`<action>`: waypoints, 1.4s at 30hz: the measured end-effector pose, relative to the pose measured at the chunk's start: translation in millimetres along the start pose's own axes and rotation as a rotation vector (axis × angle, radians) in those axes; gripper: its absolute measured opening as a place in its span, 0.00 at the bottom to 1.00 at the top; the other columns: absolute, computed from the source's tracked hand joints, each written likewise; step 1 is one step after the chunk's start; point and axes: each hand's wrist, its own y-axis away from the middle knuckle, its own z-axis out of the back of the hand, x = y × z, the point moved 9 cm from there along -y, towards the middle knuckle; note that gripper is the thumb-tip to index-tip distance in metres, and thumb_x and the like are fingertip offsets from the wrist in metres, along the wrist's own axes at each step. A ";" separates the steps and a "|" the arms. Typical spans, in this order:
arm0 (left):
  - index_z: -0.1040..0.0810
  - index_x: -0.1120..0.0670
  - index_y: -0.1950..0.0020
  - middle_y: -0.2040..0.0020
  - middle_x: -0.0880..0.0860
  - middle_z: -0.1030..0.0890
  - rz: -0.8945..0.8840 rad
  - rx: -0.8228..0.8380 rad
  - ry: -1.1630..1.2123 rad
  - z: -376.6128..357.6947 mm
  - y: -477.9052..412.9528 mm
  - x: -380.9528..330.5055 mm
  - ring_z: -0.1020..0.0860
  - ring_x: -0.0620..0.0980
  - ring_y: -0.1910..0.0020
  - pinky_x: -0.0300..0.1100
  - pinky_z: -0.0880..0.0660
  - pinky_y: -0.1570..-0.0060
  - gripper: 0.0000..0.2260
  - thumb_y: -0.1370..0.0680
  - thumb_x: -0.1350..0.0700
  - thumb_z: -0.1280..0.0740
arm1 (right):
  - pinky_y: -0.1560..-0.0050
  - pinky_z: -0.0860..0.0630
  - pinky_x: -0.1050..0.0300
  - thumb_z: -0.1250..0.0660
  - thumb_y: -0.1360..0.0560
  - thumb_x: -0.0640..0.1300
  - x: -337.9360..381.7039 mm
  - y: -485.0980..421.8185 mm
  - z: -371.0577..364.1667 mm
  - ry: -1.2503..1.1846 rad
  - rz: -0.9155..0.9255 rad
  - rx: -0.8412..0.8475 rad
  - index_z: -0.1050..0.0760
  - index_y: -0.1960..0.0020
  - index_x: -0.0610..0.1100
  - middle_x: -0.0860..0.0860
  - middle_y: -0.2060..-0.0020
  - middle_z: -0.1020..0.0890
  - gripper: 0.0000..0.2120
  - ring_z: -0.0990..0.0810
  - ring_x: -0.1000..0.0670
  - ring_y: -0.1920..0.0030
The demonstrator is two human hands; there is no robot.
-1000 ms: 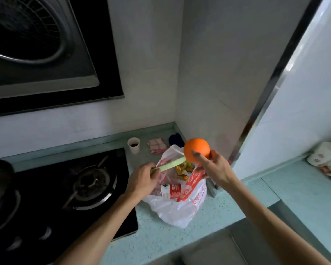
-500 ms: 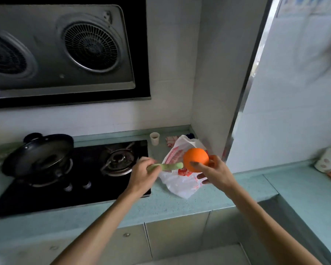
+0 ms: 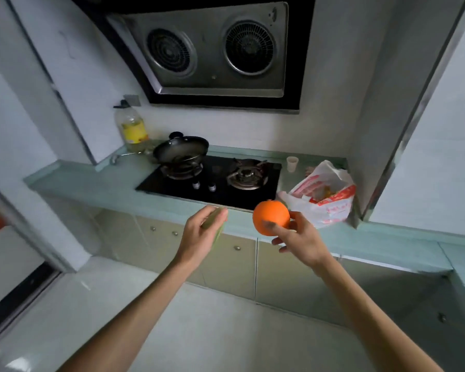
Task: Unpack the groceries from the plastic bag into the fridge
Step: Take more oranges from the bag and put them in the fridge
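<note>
My right hand grips an orange by its near side, held in the air in front of the counter. My left hand is curled round a pale green stick-like vegetable, mostly hidden behind the fingers. The white plastic bag with red print lies open on the pale green counter, to the right of the stove, with several items still visible inside. Both hands are well in front of the bag and away from it. No fridge is in view.
A black gas stove carries a dark wok on its left burner. An oil bottle stands at the back left, a small paper cup beside the bag. A range hood hangs above. Cabinet doors sit below the counter.
I have stepped back from the counter and the view has swung left. Both hands, still holding the orange and the green vegetable, have drawn away from the bag.
</note>
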 end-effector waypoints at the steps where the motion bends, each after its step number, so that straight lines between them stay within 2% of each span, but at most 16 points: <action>1: 0.21 0.53 0.60 0.65 0.54 0.21 0.013 -0.035 -0.004 17.7 13.9 -1.7 0.24 0.44 0.64 0.40 0.26 0.62 0.11 0.21 0.49 0.32 | 0.57 0.18 0.45 0.27 0.28 0.51 6.7 7.7 -15.5 -0.002 0.013 0.030 0.34 0.35 0.44 0.46 0.48 0.22 0.27 0.15 0.44 0.58; 4: 0.21 0.55 0.58 0.68 0.45 0.23 0.036 -0.132 0.003 74.7 55.2 -0.9 0.27 0.44 0.68 0.42 0.27 0.68 0.08 0.22 0.54 0.31 | 0.59 0.18 0.47 0.26 0.29 0.52 27.7 32.0 -68.3 -0.007 0.058 0.128 0.34 0.34 0.44 0.46 0.48 0.22 0.30 0.15 0.44 0.59; 6: 0.17 0.54 0.51 0.63 0.47 0.20 0.031 -0.198 0.015 117.5 84.1 -1.0 0.25 0.45 0.66 0.43 0.26 0.69 0.02 0.23 0.58 0.29 | 0.59 0.18 0.48 0.26 0.30 0.53 44.5 49.0 -108.7 0.004 0.096 0.197 0.34 0.34 0.45 0.47 0.49 0.21 0.30 0.15 0.45 0.59; 9: 0.18 0.52 0.40 0.54 0.51 0.16 0.043 -0.295 0.002 184.8 132.8 -5.1 0.23 0.45 0.61 0.39 0.25 0.68 0.14 0.24 0.64 0.29 | 0.61 0.18 0.51 0.26 0.30 0.53 69.5 78.4 -177.6 0.022 0.150 0.309 0.34 0.33 0.45 0.46 0.46 0.21 0.31 0.15 0.45 0.58; 12: 0.17 0.49 0.41 0.56 0.55 0.16 0.062 -0.425 -0.014 258.9 188.8 -8.2 0.22 0.47 0.62 0.40 0.22 0.67 0.15 0.24 0.63 0.29 | 0.61 0.18 0.52 0.25 0.30 0.54 90.1 117.7 -252.5 0.024 0.194 0.420 0.34 0.33 0.45 0.46 0.46 0.21 0.31 0.15 0.46 0.59; 14: 0.17 0.46 0.42 0.57 0.53 0.17 0.090 -0.520 -0.044 313.1 231.2 -8.1 0.21 0.47 0.61 0.43 0.19 0.61 0.16 0.24 0.64 0.31 | 0.60 0.19 0.51 0.26 0.29 0.53 102.2 148.0 -305.4 0.018 0.216 0.492 0.34 0.34 0.45 0.46 0.47 0.21 0.30 0.15 0.47 0.60; 16: 0.18 0.45 0.40 0.53 0.52 0.17 0.101 -0.573 -0.096 364.1 274.8 -10.8 0.19 0.47 0.58 0.43 0.19 0.56 0.19 0.23 0.66 0.34 | 0.61 0.19 0.52 0.25 0.30 0.52 114.3 179.1 -358.4 0.009 0.236 0.550 0.33 0.34 0.44 0.46 0.48 0.21 0.30 0.16 0.47 0.60; 20: 0.20 0.44 0.40 0.50 0.54 0.18 0.114 -0.702 -0.135 465.6 362.8 -24.0 0.19 0.49 0.59 0.40 0.20 0.64 0.21 0.22 0.68 0.37 | 0.63 0.18 0.54 0.25 0.31 0.54 142.5 249.0 -469.0 -0.003 0.288 0.685 0.32 0.34 0.45 0.47 0.48 0.20 0.30 0.15 0.48 0.61; 23: 0.24 0.48 0.34 0.49 0.53 0.19 0.101 -0.795 -0.180 538.4 425.0 -33.2 0.18 0.47 0.59 0.37 0.20 0.62 0.23 0.23 0.70 0.35 | 0.62 0.18 0.53 0.25 0.31 0.54 167.5 304.9 -544.7 -0.028 0.328 0.783 0.32 0.34 0.45 0.47 0.48 0.20 0.31 0.15 0.48 0.62; 26: 0.26 0.52 0.29 0.47 0.55 0.17 0.128 -0.901 -0.186 599.2 482.8 -37.8 0.18 0.47 0.58 0.43 0.18 0.57 0.24 0.24 0.68 0.32 | 0.60 0.18 0.51 0.26 0.30 0.55 190.3 355.7 -609.4 -0.054 0.351 0.860 0.33 0.34 0.46 0.48 0.47 0.20 0.30 0.14 0.47 0.60; 28: 0.25 0.53 0.30 0.45 0.56 0.18 0.163 -0.968 -0.177 632.9 519.3 -37.4 0.17 0.48 0.57 0.45 0.17 0.58 0.23 0.24 0.67 0.31 | 0.60 0.18 0.52 0.26 0.31 0.56 204.6 388.8 -651.0 -0.075 0.360 0.921 0.34 0.34 0.48 0.48 0.46 0.20 0.31 0.14 0.48 0.60; 31: 0.24 0.51 0.31 0.46 0.53 0.18 0.243 -1.030 -0.281 678.9 572.3 -34.9 0.17 0.54 0.54 0.52 0.16 0.57 0.22 0.24 0.66 0.31 | 0.61 0.18 0.54 0.26 0.31 0.56 224.3 438.6 -713.8 -0.093 0.351 1.025 0.35 0.34 0.48 0.48 0.45 0.20 0.31 0.14 0.48 0.61; 32: 0.24 0.51 0.32 0.47 0.53 0.18 0.256 -1.042 -0.310 692.3 588.3 -34.4 0.17 0.54 0.55 0.52 0.16 0.58 0.22 0.24 0.67 0.31 | 0.61 0.17 0.53 0.26 0.30 0.56 230.5 454.0 -735.1 -0.095 0.351 1.065 0.35 0.34 0.47 0.48 0.45 0.20 0.31 0.14 0.48 0.61; 36: 0.19 0.53 0.41 0.51 0.53 0.17 0.264 -1.161 -0.375 740.7 642.7 -41.0 0.17 0.51 0.61 0.42 0.18 0.64 0.17 0.25 0.70 0.32 | 0.57 0.18 0.47 0.27 0.30 0.56 258.7 503.9 -815.7 -0.054 0.428 1.188 0.34 0.34 0.45 0.48 0.48 0.19 0.30 0.14 0.46 0.57; 39: 0.20 0.53 0.47 0.55 0.55 0.18 0.236 -1.259 -0.373 774.4 667.9 -52.4 0.17 0.47 0.62 0.35 0.21 0.65 0.13 0.24 0.70 0.32 | 0.56 0.17 0.50 0.27 0.31 0.58 288.9 523.4 -873.7 -0.016 0.572 1.235 0.32 0.35 0.47 0.48 0.45 0.20 0.30 0.17 0.48 0.52; 42: 0.22 0.47 0.45 0.51 0.49 0.19 0.177 -1.320 -0.478 807.6 678.6 -73.8 0.17 0.43 0.55 0.33 0.21 0.61 0.17 0.24 0.69 0.32 | 0.49 0.20 0.50 0.27 0.33 0.64 324.2 537.9 -927.0 0.017 0.737 1.268 0.28 0.34 0.50 0.53 0.45 0.21 0.33 0.20 0.50 0.48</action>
